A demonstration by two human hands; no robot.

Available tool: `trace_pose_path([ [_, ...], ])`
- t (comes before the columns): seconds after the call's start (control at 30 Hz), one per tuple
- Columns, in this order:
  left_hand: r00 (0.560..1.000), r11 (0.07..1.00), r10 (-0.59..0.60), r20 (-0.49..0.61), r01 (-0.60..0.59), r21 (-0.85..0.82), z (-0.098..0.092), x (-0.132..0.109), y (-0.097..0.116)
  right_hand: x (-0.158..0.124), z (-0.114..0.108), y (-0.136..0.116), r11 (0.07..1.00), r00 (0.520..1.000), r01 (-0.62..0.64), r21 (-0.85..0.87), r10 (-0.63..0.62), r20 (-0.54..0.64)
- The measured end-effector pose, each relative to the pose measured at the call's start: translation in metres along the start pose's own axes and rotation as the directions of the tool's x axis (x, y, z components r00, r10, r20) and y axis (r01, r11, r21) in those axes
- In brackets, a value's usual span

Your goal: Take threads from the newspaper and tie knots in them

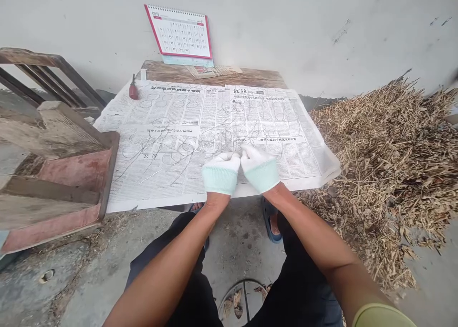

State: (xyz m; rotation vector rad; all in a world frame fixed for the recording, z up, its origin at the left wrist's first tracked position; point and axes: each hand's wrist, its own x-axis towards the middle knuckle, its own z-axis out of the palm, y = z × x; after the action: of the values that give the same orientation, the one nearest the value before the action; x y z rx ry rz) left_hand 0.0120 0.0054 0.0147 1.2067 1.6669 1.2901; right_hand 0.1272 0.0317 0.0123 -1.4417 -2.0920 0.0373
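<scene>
Both my hands wear white knitted gloves with pale green cuffs, and they meet over the near edge of the newspaper sheets [125, 188]. My left hand [222, 167] is closed, its thumb and fingertips pinched together. Close beside it, my right hand [258, 164] is pinched the same way. Thin dark wire [218, 138] runs up to the fingertips of both hands; the exact grip is hidden by the gloves. Several bent wire pieces [184, 150] with loops lie spread over the print. A pale straight stick or wire [152, 175] rests left of my hands.
At the table's far left stands a small dark red bottle [133, 90] with a pointed tip. A desk calendar [182, 33] leans by the wall on the wooden table [250, 76]. Wooden chairs [78, 169] crowd the left; dry stalks [390, 174] are heaped on the right.
</scene>
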Motion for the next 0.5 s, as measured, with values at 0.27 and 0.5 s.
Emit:
trace_pose_path([
  [0.27, 0.998, 0.995, -0.005, 0.056, -0.001, 0.098, -0.012, 0.004, 0.006, 0.006, -0.009, 0.009, 0.988, 0.996, -0.081, 0.134, 0.084, -0.017],
  [0.5, 0.870, 0.814, 0.487, -0.073, -0.422, 0.399, -0.047, 0.015, 0.013, 0.010, -0.027, 0.023, 0.984, 0.995, 0.058, 0.167, -0.070, 0.072],
])
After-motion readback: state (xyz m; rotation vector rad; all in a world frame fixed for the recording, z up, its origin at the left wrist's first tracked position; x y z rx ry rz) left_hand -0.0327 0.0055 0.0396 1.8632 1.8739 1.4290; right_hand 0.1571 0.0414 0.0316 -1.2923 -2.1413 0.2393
